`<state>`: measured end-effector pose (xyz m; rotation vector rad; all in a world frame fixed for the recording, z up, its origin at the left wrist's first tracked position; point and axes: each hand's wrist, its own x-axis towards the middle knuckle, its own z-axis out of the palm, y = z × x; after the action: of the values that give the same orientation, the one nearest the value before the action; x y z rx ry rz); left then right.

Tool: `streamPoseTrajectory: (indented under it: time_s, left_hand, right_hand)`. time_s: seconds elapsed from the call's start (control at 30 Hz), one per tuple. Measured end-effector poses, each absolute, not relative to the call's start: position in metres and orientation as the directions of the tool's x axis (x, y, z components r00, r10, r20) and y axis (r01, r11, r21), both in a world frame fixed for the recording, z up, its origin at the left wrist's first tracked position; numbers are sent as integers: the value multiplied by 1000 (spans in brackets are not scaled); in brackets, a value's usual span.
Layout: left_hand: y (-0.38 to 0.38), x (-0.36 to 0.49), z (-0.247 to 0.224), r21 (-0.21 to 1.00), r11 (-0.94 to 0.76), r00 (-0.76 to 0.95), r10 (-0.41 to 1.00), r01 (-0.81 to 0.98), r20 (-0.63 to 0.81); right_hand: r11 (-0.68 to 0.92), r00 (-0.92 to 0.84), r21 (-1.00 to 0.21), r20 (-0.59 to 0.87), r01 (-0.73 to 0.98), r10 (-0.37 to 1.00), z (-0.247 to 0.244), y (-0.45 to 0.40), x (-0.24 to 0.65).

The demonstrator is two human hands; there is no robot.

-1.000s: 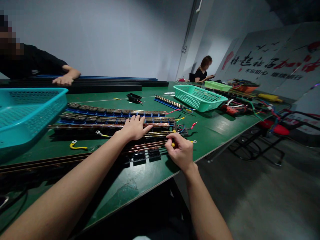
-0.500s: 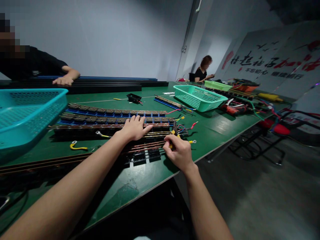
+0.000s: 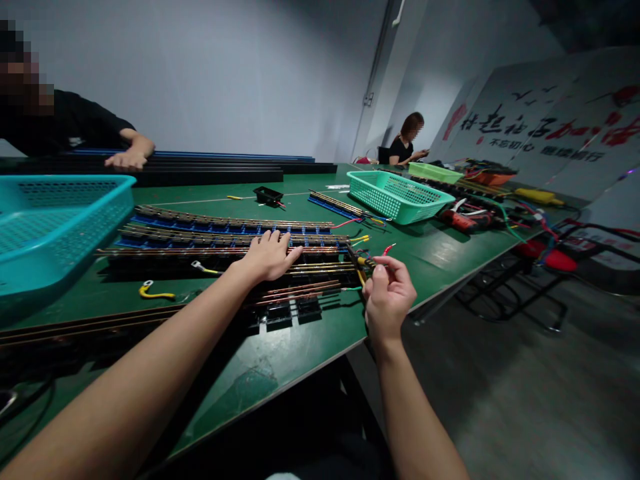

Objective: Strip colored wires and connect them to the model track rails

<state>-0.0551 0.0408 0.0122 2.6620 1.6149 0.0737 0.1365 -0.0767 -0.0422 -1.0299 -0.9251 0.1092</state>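
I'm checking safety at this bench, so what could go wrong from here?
1. The right hand holds yellow-handled pliers near the red wire; a slip might nick it.
2. The left hand lies spread on the rails; should they slide, a finger might get pinched.
3. The yellow lead lies on the table beside the left forearm, which might sweep it aside.

the flat green tabletop (image 3: 425, 250) carries long blue-based strips of brass-coloured rods (image 3: 225, 222), black-based strips of copper-coloured rods (image 3: 300, 293) beside them, a short yellow wire with a metal ring end (image 3: 163, 295), a small black plastic tray (image 3: 267, 195), a perforated mint-green plastic basket (image 3: 380, 198) and, toward the back, long black bars (image 3: 225, 176).
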Motion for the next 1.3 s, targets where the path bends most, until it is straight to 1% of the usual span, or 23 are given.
streamPoseTrajectory:
  time_s: [0.1, 0.17, 0.43, 0.57, 0.7, 0.77, 0.83, 0.87, 1.0, 1.07, 1.13, 1.2, 1.3]
  left_hand:
    - [40, -55, 13, 44, -460, 459, 888, 887, 18]
    - [40, -54, 14, 32, -450, 450, 893, 893, 9]
    - [41, -54, 13, 12, -446, 446, 895, 895, 8]
    - [41, -54, 13, 19, -442, 442, 897, 897, 6]
    - [41, -54, 13, 19, -443, 443, 896, 896, 5]
    - [41, -53, 13, 16, -438, 438, 899, 899, 2]
    - [41, -54, 13, 16, -434, 434, 901, 901, -1]
    - [41, -54, 13, 16, -435, 435, 900, 900, 2]
    - [44, -55, 9, 14, -463, 463, 886, 886, 34]
    - [45, -55, 8, 12, -467, 467, 884, 884, 38]
    - [46, -55, 7, 12, -462, 461, 887, 887, 33]
    - [46, -55, 6, 16, -458, 458, 889, 889, 28]
    - [47, -55, 6, 20, -457, 456, 890, 889, 23]
  right_hand:
    - [610, 701, -783, 501, 119, 507, -39, -76, 136]
    - [625, 726, -779, 460, 54, 511, -36, -76, 135]
    - [641, 781, -765, 359, -68, 511, -26, -78, 132]
    - [633, 805, -766, 302, -114, 510, -21, -78, 131]
    - [620, 828, -760, 213, -194, 519, -16, -79, 133]
    - [611, 822, -762, 198, -214, 534, -16, -79, 134]
    - [610, 817, -774, 238, -166, 525, -18, -78, 136]
    - [610, 816, -785, 279, -110, 506, -20, -78, 136]
    - [527, 775, -818, 481, 230, 409, -27, -82, 138]
    - [486, 751, -801, 549, 348, 367, -26, -89, 138]
    - [490, 753, -773, 584, 402, 302, -22, -99, 139]
    - [507, 770, -754, 590, 418, 242, -15, -108, 139]
    - [498, 793, -756, 576, 424, 198, -7, -116, 143]
